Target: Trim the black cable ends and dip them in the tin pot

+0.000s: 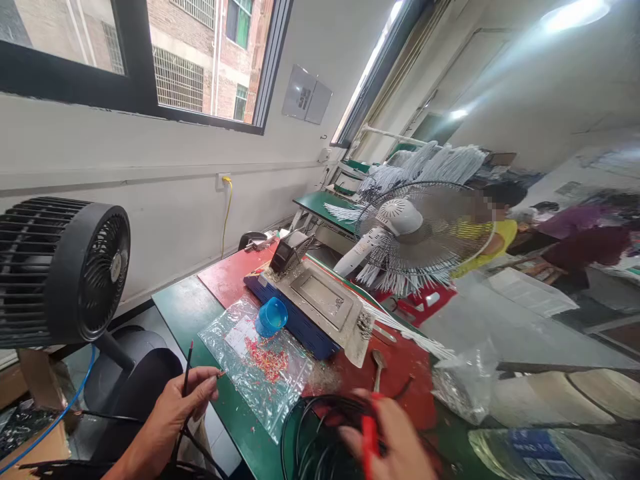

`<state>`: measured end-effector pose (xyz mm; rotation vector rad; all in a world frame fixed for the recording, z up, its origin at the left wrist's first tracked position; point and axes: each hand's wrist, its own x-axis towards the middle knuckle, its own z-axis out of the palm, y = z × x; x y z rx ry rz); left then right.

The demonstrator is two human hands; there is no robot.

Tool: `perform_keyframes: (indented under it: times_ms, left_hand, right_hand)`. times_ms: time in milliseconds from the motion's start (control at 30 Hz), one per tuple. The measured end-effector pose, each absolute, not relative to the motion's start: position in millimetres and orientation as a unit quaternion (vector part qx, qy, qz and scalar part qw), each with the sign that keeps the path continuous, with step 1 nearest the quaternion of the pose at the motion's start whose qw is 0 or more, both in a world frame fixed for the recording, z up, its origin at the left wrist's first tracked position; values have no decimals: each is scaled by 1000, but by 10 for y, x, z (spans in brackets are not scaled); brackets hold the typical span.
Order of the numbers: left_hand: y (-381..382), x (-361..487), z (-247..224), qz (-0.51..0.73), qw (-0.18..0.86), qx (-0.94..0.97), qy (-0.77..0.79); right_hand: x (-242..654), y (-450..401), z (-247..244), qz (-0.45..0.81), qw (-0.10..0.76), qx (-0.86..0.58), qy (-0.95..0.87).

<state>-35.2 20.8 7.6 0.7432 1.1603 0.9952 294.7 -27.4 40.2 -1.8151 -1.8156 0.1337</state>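
Note:
Black cable [189,367] runs up through my left hand [187,400], whose thumb and fingers are pinched round it, with a reddish tip at the cable's upper end. My right hand [393,437], blurred by motion, is closed on a red-handled tool [369,437] over a coil of black cable [310,427]. Between the hands, a clear plastic bag [240,373] lies on the green table, with many small red and orange pieces [267,360] on it. A blue cup [271,317] stands at its far edge.
A blue-sided metal device [310,303] stands behind the bag, with a spoon [379,367] to its right. A black fan [65,273] is at left, a white fan [425,227] beyond the table. Clear bags lie at right. Several people sit farther back.

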Motion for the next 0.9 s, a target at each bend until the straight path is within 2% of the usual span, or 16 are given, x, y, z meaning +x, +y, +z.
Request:
perform_keyframes:
  times_ms: [67,133,333,667,900]
  left_hand:
    - [215,-336,65,440,668,335,498]
    - [220,-324,63,432,680,330,492]
    - [193,-287,158,412,711,303,483]
    - [176,-140,244,397,687,324,515]
    - [142,-64,225,388,635,370,557]
  right_hand:
    - [2442,-129,349,122,288,-598,-738]
    - [2022,-31,317,220,252,-558,-760]
    - [1551,-3,194,311,192,-535,-762]
    - [1526,-47,56,334,233,-525,-747]
    - [1501,-69,-36,299,224,-552,-745]
